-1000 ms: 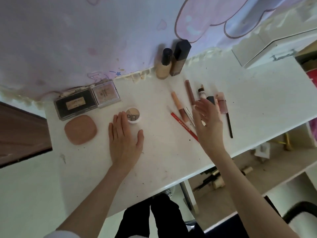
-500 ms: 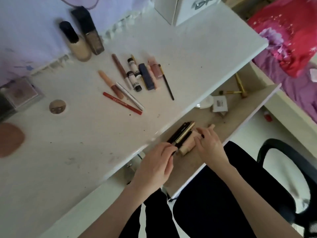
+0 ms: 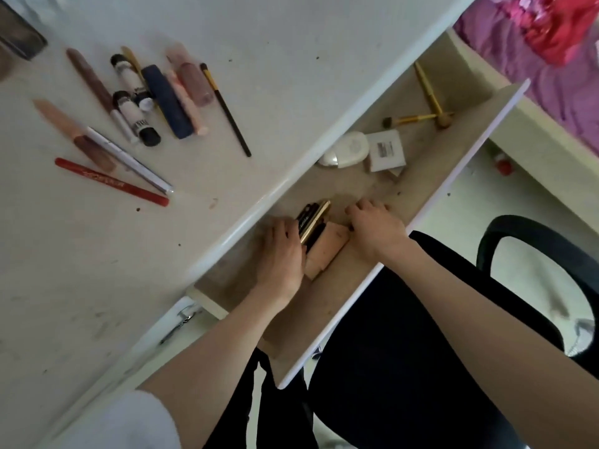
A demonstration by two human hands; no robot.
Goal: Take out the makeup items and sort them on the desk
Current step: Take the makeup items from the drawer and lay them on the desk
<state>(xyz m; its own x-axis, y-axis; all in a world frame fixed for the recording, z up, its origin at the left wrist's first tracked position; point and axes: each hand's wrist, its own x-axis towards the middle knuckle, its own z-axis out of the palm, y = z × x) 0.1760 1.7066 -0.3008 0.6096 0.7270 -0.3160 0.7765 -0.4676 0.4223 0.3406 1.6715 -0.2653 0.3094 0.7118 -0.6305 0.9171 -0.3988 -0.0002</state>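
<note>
Both hands were down in the open drawer (image 3: 431, 176), which served as the landmark. Against its near wall lay a small cluster: black-and-gold tubes (image 3: 312, 222) stacked on a peach block (image 3: 325, 254). The left hand (image 3: 282, 254) lay over the cluster's left side, fingers curled against the tubes, apparently taking them in its grip, though the fingertips were hidden. The right hand (image 3: 372, 225) rested just beside the block with fingers bent down; whether its grip held anything could not be told.

The tubes looked light, rigid and glossy, so likely slippery and prone to roll; pinching them across the middle, all together, seemed safest. The block looked soft, like a sponge, and would take any hold.

Deeper in the drawer sat a white box (image 3: 387, 150) with an unreadable label. On the table beyond the drawer, a red pencil (image 3: 110, 181) carried lettering too blurred to read.
</note>
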